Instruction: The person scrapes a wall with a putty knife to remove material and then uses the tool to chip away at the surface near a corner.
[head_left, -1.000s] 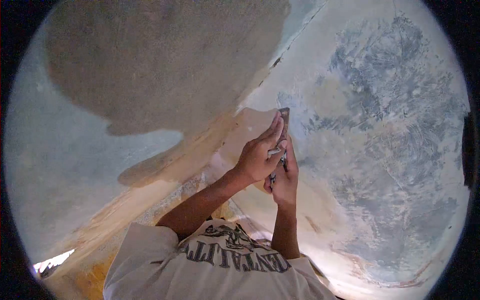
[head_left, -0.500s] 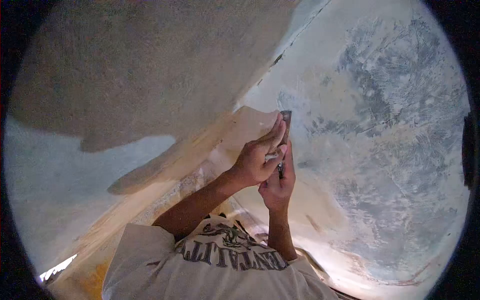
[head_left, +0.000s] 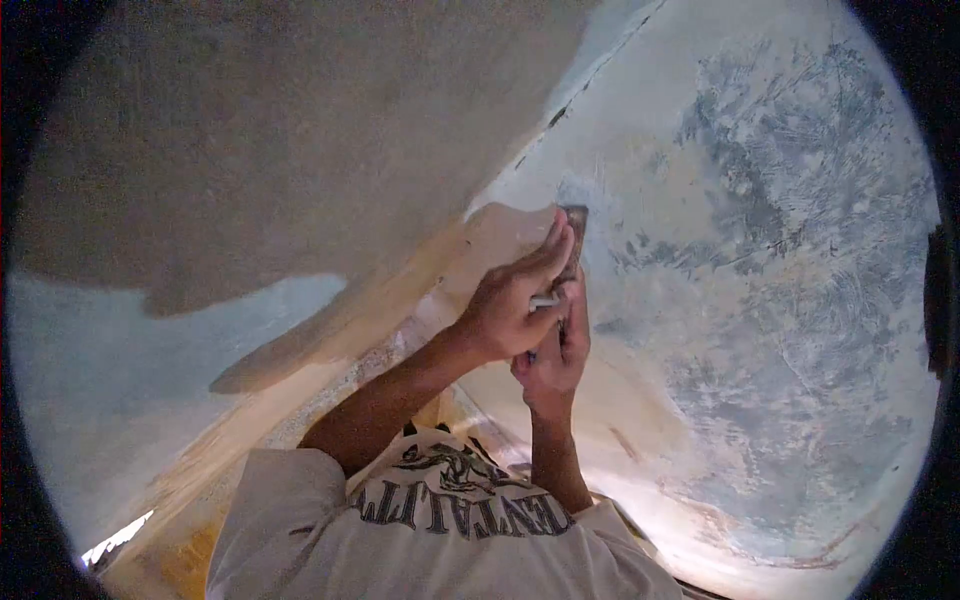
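A flat, dark-bladed putty knife [head_left: 576, 235] rests with its tip against the pale wall surface, near the middle of the view. My right hand [head_left: 555, 365] is closed around its lower part, which is mostly hidden by fingers. From the left, my left hand [head_left: 508, 305] holds the same tool, its long fingers pressed together along the blade's edge. A short whitish piece [head_left: 544, 301] shows by the left thumb; what it is I cannot make out. Around the blade, the wall [head_left: 650, 200] carries a smooth light patch.
Grey, streaky smears [head_left: 790, 180] cover the surface on the right. A cracked seam [head_left: 556, 117] runs diagonally above the hands. A tan ridge [head_left: 300, 370] slopes down to the left under a large shadow [head_left: 300, 140]. Bright light enters at the lower left.
Both hands and the putty knife have shifted slightly up along the surface. More of the blade's face shows now. The shadow's lower edge has moved a little left.
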